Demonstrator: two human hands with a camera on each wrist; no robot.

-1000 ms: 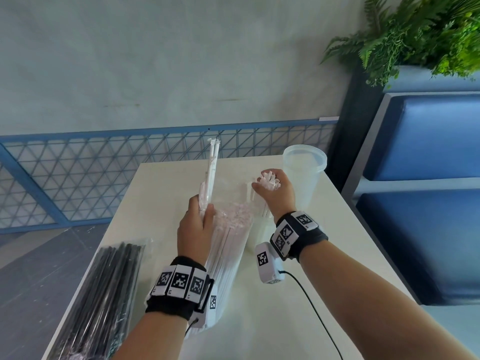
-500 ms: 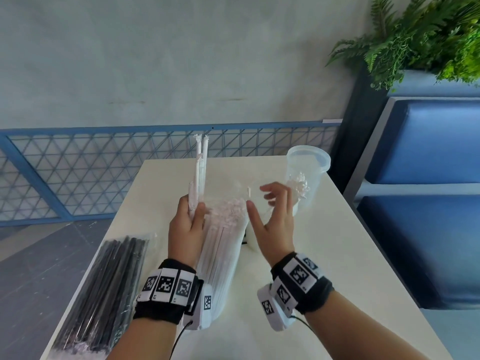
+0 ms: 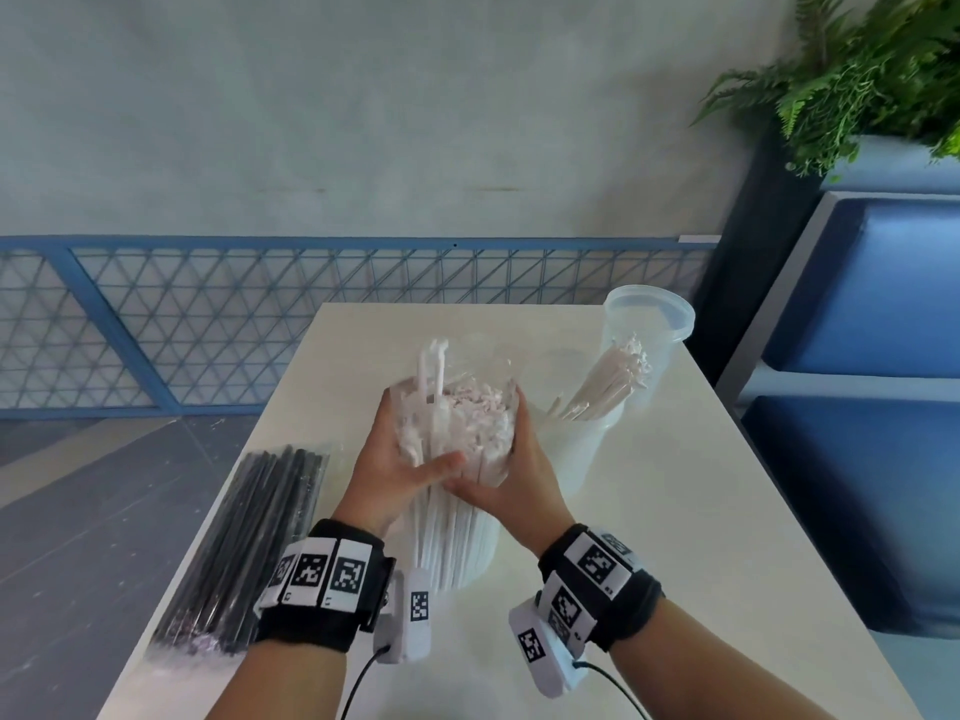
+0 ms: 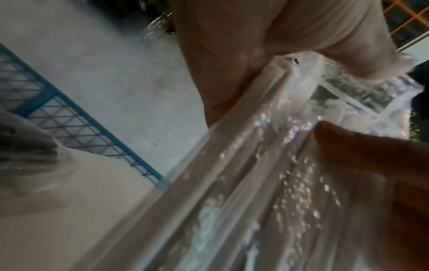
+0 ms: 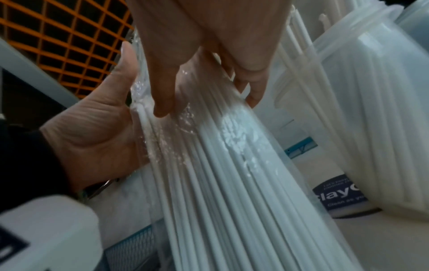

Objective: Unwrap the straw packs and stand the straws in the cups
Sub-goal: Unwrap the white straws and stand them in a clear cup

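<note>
Head view: at frame centre, the left hand [image 3: 400, 459] and right hand [image 3: 511, 480] both clasp the white pack [image 3: 457, 459], upright on the table [image 3: 675, 511]. A cup [image 3: 652, 324] with straws [image 3: 608, 381] stands upper right; the black pack [image 3: 244, 548] lies lower left.

Left wrist view: a thumb [image 4: 362, 146] presses the pack's film.

Right wrist view: fingers [image 5: 162, 88] curl round the white straws.

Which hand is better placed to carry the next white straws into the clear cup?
Probably the right hand. It grips the white straw pack on the side nearer the clear cup; the left hand is on the far side.
</note>
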